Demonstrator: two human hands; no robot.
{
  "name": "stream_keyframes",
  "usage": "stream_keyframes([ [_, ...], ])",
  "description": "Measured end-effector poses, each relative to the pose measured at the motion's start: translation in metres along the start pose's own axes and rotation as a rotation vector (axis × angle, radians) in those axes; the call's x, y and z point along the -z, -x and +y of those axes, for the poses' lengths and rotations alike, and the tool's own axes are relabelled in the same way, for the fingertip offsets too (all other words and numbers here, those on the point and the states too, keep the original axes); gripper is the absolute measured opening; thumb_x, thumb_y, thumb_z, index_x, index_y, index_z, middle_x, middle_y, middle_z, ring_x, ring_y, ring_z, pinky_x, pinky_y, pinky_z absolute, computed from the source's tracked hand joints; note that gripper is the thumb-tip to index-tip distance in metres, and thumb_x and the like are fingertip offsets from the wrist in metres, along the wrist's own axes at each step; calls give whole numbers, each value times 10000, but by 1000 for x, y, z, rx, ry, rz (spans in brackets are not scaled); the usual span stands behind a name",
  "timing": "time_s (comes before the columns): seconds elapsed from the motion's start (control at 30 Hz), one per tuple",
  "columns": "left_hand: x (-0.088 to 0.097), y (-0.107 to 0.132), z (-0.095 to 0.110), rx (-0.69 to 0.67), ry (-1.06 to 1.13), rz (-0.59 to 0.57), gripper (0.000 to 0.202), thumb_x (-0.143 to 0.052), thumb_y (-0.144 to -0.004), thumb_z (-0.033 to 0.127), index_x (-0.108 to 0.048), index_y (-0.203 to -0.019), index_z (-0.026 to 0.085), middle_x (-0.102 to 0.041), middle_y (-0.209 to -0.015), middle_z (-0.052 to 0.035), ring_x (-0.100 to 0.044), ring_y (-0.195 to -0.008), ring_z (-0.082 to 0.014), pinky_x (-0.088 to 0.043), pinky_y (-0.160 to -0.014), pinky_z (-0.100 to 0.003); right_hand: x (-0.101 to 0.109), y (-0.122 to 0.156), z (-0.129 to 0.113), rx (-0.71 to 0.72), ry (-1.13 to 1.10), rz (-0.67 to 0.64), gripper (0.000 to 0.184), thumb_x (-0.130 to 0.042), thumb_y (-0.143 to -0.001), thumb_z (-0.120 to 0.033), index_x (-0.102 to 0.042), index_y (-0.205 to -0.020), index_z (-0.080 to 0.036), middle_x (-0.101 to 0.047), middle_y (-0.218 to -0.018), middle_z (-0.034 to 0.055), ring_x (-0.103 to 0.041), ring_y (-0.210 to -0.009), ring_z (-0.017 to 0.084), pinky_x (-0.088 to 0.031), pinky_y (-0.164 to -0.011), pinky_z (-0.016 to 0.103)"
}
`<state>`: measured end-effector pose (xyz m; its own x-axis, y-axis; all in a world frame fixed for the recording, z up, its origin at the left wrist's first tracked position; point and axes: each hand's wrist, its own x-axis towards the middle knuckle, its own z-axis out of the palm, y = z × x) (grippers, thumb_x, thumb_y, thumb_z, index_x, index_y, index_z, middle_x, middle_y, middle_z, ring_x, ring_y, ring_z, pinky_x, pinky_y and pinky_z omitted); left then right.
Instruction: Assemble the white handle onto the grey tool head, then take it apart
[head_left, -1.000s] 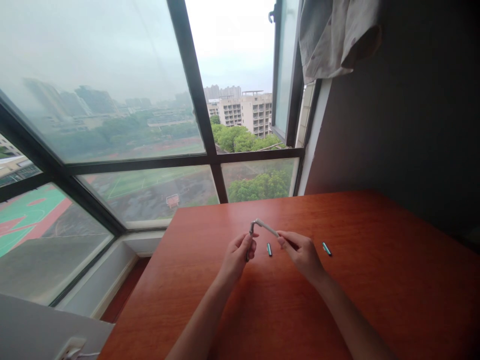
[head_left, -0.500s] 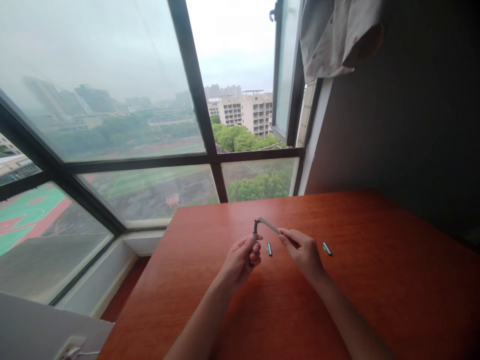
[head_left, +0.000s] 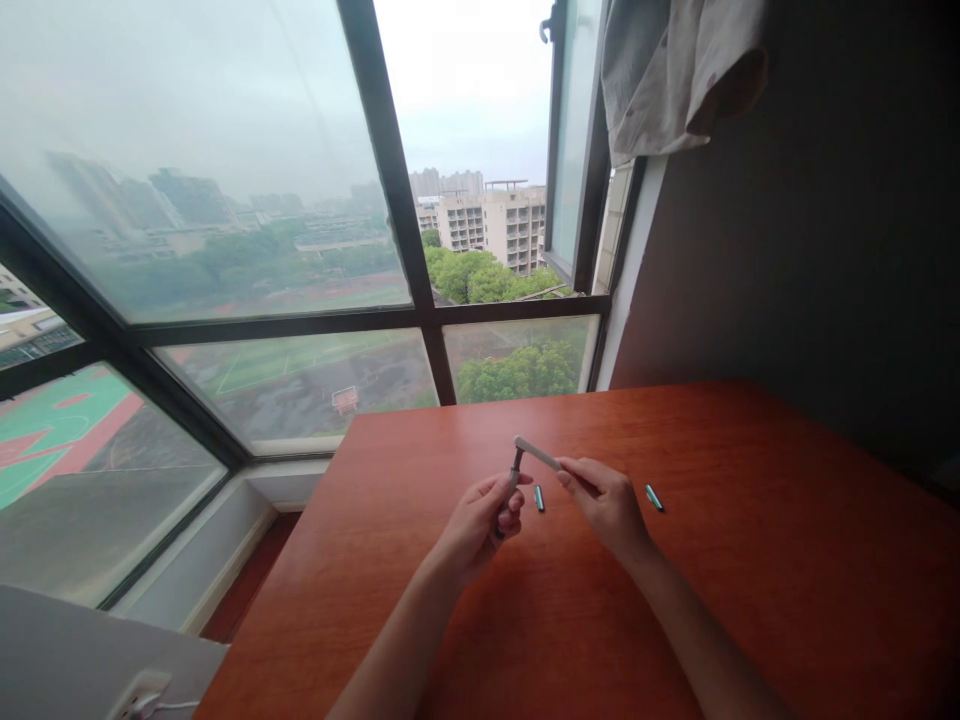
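Note:
My left hand (head_left: 487, 512) is closed around a slim grey handle (head_left: 512, 482), which stands up at a tilt with a dark narrow neck at its top. My right hand (head_left: 606, 500) pinches the near end of a pale grey stick (head_left: 538, 454). The stick's far end meets the top of the neck, making a sharp bend. Whether the two are joined or only touching, I cannot tell. On the table between my hands lies a small teal-and-black piece (head_left: 539, 498). A similar teal-and-black piece (head_left: 655, 497) lies to the right of my right hand.
The reddish-brown wooden table (head_left: 360, 560) reaches to the window frame (head_left: 431, 318). One window pane (head_left: 570, 140) stands ajar, and grey cloth (head_left: 660, 80) hangs at the upper right. A wall socket with a white plug (head_left: 142, 697) is at the lower left.
The handle in my left hand has tipped slightly to the right, and the bend at its top has shifted slightly. My right hand has hardly moved.

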<state>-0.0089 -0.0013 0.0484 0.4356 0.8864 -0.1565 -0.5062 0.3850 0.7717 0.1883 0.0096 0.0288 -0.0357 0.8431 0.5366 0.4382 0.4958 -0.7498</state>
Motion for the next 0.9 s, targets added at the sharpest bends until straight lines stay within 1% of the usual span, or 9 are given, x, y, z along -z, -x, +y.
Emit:
stream_keyframes([
  [0.17, 2, 0, 1, -11, 34, 6, 290, -651, -833, 332, -646, -1001, 96, -434, -682, 18, -311, -523, -26, -239, -480, -155, 3, -1, 2, -37, 2, 3, 224, -547, -883, -328, -705, -946, -182, -691, -814, 64, -635, -715, 191, -480, -643, 271],
  [0.37, 3, -1, 1, -28, 57, -2, 279, -643, -841, 308, -645, -1011, 87, -427, -678, 19, -302, -519, -23, -237, -476, -153, 4, -1, 4, -43, 23, 4, 223, -542, -887, -320, -705, -947, -179, -688, -819, 63, -632, -723, 188, -473, -640, 269],
  [0.53, 4, -1, 1, -23, 66, 0, 263, -633, -849, 300, -644, -1008, 91, -429, -674, 19, -304, -515, -23, -238, -473, -153, 4, -1, 6, -48, 27, 9, 217, -548, -884, -315, -705, -953, -182, -697, -854, 66, -641, -760, 195, -481, -670, 274],
  [0.9, 1, 0, 4, -27, 76, 3, 268, -648, -837, 305, -651, -999, 92, -418, -668, 24, -302, -507, -18, -242, -470, -149, 7, -2, 4, -57, 22, 24, 215, -554, -875, -314, -704, -946, -178, -704, -863, 70, -649, -764, 198, -488, -662, 274],
])
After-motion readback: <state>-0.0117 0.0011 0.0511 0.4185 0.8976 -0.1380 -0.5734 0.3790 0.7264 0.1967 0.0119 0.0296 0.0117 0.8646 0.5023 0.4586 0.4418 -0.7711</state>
